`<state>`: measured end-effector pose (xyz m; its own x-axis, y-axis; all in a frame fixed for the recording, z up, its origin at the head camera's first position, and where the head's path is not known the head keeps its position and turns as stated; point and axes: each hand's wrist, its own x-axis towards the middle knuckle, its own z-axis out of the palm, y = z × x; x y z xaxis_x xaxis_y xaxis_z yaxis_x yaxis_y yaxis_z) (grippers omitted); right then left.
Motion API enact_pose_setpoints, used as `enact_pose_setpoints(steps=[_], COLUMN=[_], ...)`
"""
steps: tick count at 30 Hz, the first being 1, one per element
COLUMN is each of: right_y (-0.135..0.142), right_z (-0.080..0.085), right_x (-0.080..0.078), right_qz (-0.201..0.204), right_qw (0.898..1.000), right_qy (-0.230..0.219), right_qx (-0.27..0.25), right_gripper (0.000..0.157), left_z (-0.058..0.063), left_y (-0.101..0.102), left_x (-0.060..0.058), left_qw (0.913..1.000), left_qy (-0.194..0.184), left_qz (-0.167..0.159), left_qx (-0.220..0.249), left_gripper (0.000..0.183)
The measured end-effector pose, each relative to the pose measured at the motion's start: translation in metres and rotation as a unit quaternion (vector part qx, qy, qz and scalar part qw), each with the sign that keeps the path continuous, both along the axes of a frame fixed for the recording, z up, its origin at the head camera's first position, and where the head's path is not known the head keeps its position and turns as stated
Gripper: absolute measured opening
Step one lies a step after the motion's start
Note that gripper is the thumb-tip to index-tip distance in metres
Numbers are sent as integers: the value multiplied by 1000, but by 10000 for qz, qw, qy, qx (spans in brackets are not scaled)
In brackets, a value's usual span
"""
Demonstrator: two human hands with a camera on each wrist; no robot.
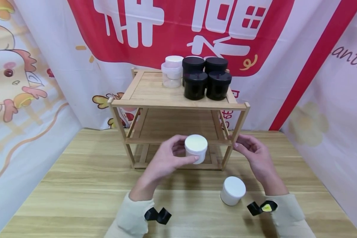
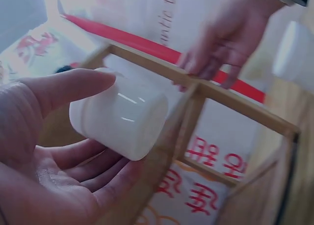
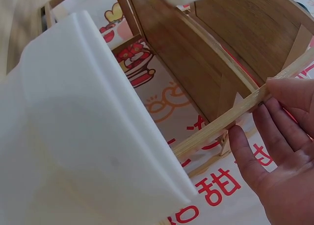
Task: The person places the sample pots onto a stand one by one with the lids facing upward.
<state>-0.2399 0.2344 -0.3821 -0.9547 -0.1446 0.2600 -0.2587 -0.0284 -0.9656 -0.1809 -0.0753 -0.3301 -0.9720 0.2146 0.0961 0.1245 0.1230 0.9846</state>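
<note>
My left hand (image 1: 163, 160) grips a white lidded jar (image 1: 196, 147) in front of the middle tier of a wooden three-tier shelf (image 1: 150, 91). In the left wrist view the thumb lies along one side of this jar (image 2: 122, 114) and the fingers curl beneath it. At the shelf's right front post (image 3: 216, 127), my right hand (image 3: 279, 141) pinches the wood between thumb and fingers. A second white lidded jar (image 1: 233, 190) stands upright on the table, close to the right forearm; it looms large in the right wrist view.
Several black lidded jars (image 1: 195, 86) stand on the right part of the top tier. Beside them, a small white-lidded jar sits on a clear tub (image 1: 171, 77). Printed cloth (image 1: 324, 82) hangs behind and along both sides of the wooden table (image 1: 77, 185).
</note>
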Motion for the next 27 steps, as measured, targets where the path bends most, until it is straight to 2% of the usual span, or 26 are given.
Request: enact_pose_setpoints(steps=[4, 7, 13, 17, 22, 27], right_y=[-2, -2, -1, -1, -2, -5], right_z=[0, -1, -2, -1, -1, -4], right_x=[0, 0, 0, -1, 0, 2], right_qz=[-8, -35, 19, 55, -25, -20], right_qw=[10000, 9999, 10000, 9998, 9994, 9989], right_qy=[-80, -119, 36, 144, 148, 108], right_qx=[47, 86, 5, -138, -302, -457], right_gripper=[35, 34, 32, 29, 27, 28], left_z=[15, 27, 62, 87, 109, 122], left_y=[-6, -8, -19, -29, -38, -47], left_x=[9, 17, 29, 30, 21, 12], left_qw=[9990, 9971, 9875, 9795, 9789, 9836], left_qy=[169, 395, 1271, 1688, 1689, 1377], left_qz=[385, 648, 882, 1004, 1004, 1006], left_qx=[179, 20, -299, -454, -556, -595], left_gripper=[59, 58, 58, 58, 57, 56])
